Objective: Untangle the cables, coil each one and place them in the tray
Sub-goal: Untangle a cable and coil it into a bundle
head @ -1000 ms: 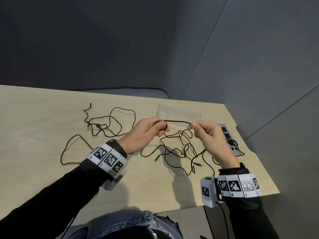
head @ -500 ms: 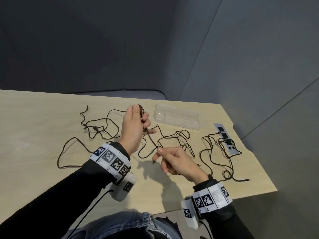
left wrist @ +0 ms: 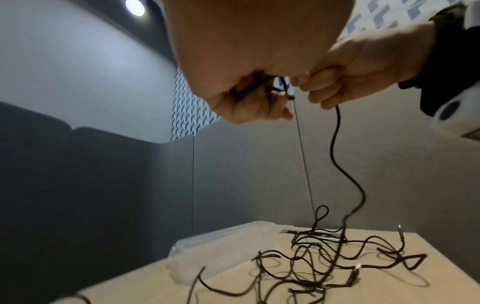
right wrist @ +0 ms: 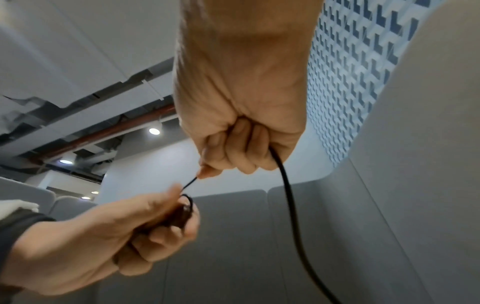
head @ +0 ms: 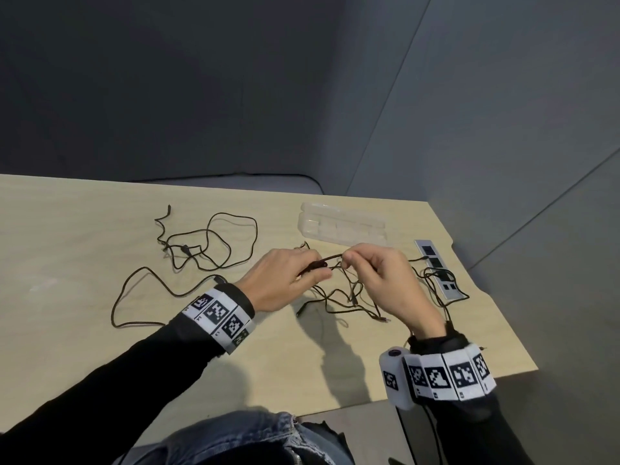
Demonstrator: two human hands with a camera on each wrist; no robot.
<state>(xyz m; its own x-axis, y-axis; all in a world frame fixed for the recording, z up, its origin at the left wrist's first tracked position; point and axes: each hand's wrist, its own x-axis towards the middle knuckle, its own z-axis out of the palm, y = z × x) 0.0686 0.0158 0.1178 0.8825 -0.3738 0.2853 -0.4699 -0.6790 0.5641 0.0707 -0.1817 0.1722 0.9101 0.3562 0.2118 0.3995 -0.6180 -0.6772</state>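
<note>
Both hands are raised above the table centre, close together. My left hand (head: 302, 270) grips a small coil of a thin black cable (right wrist: 185, 207) between thumb and curled fingers. My right hand (head: 355, 263) pinches the same cable (head: 332, 257) just to its right; the slack runs through its fist and hangs down (left wrist: 337, 144) into a tangled heap of black cables (head: 349, 297) on the table. Another loose black cable (head: 208, 243) lies spread out at the left. A clear plastic tray (head: 342, 223) sits behind the hands.
A grey socket strip (head: 436, 266) is set into the table at the right, with cable loops lying over it. The table's right edge and front edge are near my right wrist. Dark padded walls enclose the far and right sides.
My left hand has come down from its raised position. My right hand has risen from near the table and taken the cable right beside the left hand.
</note>
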